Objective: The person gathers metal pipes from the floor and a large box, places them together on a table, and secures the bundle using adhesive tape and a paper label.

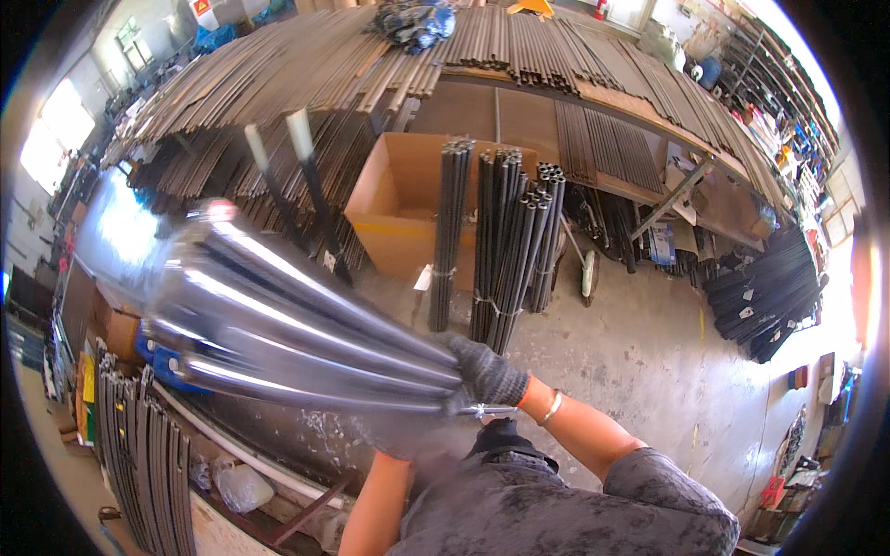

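A bundle of shiny metal tubes (306, 324) slants across the left half of the head view, its far end smeared by motion. My right hand (489, 371), in a dark grey knitted glove, is closed around the near end of the tubes. My left hand (400, 439) is underneath, close to the same end; blur and the bundle hide its fingers. Beyond the tubes, several tied bundles of dark tubes (519, 241) stand upright on the floor. An open cardboard box (394, 243) is just behind them.
Long racks piled with brown tubes (269, 69) span the back. Dark tagged rods (765, 292) lean at the right. Upright dark bars (144, 454) stand at the lower left, near a clear plastic bag (243, 486). Two pale-topped posts (301, 139) rise behind my bundle.
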A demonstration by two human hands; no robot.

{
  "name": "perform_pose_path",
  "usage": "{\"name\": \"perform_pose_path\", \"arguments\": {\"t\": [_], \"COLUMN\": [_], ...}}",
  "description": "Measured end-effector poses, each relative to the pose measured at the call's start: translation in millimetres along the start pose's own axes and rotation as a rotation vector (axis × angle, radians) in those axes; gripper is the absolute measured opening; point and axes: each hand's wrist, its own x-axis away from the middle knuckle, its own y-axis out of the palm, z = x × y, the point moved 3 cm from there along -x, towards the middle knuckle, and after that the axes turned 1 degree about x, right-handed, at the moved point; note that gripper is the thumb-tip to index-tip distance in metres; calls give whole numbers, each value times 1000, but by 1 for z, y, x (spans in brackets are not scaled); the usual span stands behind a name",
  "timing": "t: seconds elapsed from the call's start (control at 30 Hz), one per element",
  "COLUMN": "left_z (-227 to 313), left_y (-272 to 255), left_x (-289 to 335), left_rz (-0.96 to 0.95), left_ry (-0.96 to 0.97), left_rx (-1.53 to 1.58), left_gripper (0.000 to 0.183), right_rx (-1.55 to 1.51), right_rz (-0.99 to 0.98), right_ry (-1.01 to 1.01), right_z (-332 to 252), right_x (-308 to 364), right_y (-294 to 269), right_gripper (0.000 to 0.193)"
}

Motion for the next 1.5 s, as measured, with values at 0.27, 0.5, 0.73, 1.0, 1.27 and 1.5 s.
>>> {"name": "perform_pose_path", "arguments": {"t": [0.27,0.5,0.73,1.0,1.27,1.5], "left_z": [-21,-71,-67,-18,-86,-102], "left_y": [133,179,215,279,260,162], "left_x": [-109,-115,-158,-210,-261,-178], "left_rz": [-372,106,-435,-496,-374,-541], "left_ry": [-218,-930,42,-250,52,27], "left_rx": [-189,356,-994,-489,-582,-987], "left_gripper": [43,48,99,97,79,70], "right_rx": [146,145,-716,-286,686,1002], "right_rz": [311,315,466,638,405,621], "right_ry": [4,129,373,181,144,4], "right_z": [51,199,164,80,178,253], "right_x": [90,168,189,179,127,83], "right_y": [-129,-141,-203,-266,-342,-417], "right_gripper": [94,59,74,91,40,37]}}
